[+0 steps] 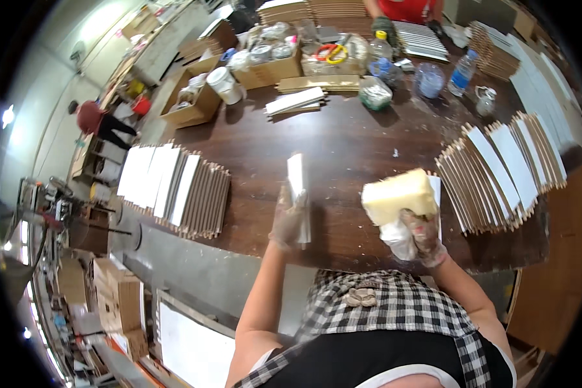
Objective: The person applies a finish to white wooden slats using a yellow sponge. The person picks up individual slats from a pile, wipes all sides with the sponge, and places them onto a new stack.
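In my gloved left hand (284, 221) is a narrow white slat (295, 171), held on edge over the dark brown table (265, 194); fingers and thumb close round its middle. My gloved right hand (425, 237) grips a pale yellow sponge block (399, 196) together with a crumpled white cloth (398, 240). Beneath that hand, partly covered, another white strip shows at the sponge's right side. A row of white-faced slats with brown edges (204, 194) stands packed to the left of my left hand. To the right of the sponge fans a similar row of slats (498, 174).
Two white strips (295, 101) lie farther back, near open cardboard boxes (265, 72) and a white tub (224, 86). Bottles, including a blue-labelled one (462, 74), and orange-handled scissors (332, 53) stand or lie beyond. Across the table a person in red (407, 9) faces more slats.
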Demonstrator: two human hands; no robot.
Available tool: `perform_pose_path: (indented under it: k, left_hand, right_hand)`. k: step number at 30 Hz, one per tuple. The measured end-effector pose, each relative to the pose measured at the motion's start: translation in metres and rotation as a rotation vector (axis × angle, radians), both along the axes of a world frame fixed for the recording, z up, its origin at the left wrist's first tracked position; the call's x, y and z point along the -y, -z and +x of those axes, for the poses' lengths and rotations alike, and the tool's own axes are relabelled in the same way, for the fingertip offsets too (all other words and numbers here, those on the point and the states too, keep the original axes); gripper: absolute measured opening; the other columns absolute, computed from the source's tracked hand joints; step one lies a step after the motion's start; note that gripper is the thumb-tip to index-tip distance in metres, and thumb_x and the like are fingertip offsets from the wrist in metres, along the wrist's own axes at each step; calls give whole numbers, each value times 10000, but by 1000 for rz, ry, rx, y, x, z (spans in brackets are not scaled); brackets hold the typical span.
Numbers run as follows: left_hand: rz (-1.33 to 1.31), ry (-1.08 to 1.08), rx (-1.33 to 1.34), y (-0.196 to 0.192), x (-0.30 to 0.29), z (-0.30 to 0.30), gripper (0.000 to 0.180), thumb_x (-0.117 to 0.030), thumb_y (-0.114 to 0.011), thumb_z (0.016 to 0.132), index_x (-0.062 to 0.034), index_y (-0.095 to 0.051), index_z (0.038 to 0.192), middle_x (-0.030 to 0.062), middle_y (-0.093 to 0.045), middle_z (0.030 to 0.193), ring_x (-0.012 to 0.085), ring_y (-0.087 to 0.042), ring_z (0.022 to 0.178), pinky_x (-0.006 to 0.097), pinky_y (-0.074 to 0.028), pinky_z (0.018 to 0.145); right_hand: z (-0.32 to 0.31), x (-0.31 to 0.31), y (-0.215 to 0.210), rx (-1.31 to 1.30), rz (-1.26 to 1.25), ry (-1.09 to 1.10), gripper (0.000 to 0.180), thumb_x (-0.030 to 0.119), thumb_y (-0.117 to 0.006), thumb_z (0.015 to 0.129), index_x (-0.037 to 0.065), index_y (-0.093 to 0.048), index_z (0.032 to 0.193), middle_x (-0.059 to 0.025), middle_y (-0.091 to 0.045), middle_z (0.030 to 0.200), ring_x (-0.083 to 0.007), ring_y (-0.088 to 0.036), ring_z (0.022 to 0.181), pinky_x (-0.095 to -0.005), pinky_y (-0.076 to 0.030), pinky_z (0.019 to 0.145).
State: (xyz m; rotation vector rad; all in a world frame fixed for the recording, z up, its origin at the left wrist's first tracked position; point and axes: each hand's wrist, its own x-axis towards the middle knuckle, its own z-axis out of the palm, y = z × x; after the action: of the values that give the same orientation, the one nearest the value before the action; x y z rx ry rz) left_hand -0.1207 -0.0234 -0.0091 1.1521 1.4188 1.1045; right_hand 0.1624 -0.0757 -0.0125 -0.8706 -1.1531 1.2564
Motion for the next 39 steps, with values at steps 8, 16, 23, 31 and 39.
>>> perform_pose_path:
  k: [8, 16, 23, 31, 39]
  left_hand:
    - [154, -356, -1418, -80, -9, -149, 708, -230, -673, 766, -58, -329, 1360, 152, -472, 1106, 324, -483, 1015, 416, -452, 866]
    - [284, -406, -1799, -60, -29, -221, 528, -45, -606, 674, -190, -556, 1179, 39, -567, 1116, 278, -509, 1047, 382, -440, 890]
    - [820, 120, -659, 0, -63, -2, 312, 39, -533, 794, -56, -620, 1078, 82, -607, 992, 223, -571, 851, 329, -465, 786]
    - [1168, 1322, -1045, 40, -22, 238, 569, -229, -587, 789, -184, -415, 1329, 31, -402, 1386, 247, -321, 1314, 408, -274, 1066]
    - [1014, 1288, -792, 26, -44, 226, 473, -125, -552, 809, -90, -443, 1268, 107, -558, 1179, 281, -545, 1054, 434, -409, 948]
  right_hand:
    - [-5, -1, -7, -112, -128, 9, 445, 64, -650, 799, 0, -452, 1193, -101, -574, 1087, -191, -589, 973, -335, -516, 855]
    - [-8, 1, -24, -177, -133, 52, 484, 48, -682, 769, -5, -454, 1194, -120, -582, 1105, -216, -602, 977, -356, -532, 835]
    - [112, 35, 56, -1394, -192, -59, 574, 323, -586, 867, -11, -366, 1278, -162, -514, 1136, -212, -551, 933, -310, -498, 778]
    - [106, 109, -38, -358, 228, 804, 397, 127, -586, 873, 9, -465, 1233, -129, -563, 1144, -210, -582, 1016, -347, -490, 905]
    - [114, 154, -24, -244, 189, 1053, 403, 18, -633, 812, -10, -498, 1190, -95, -595, 1088, -192, -604, 955, -308, -510, 839]
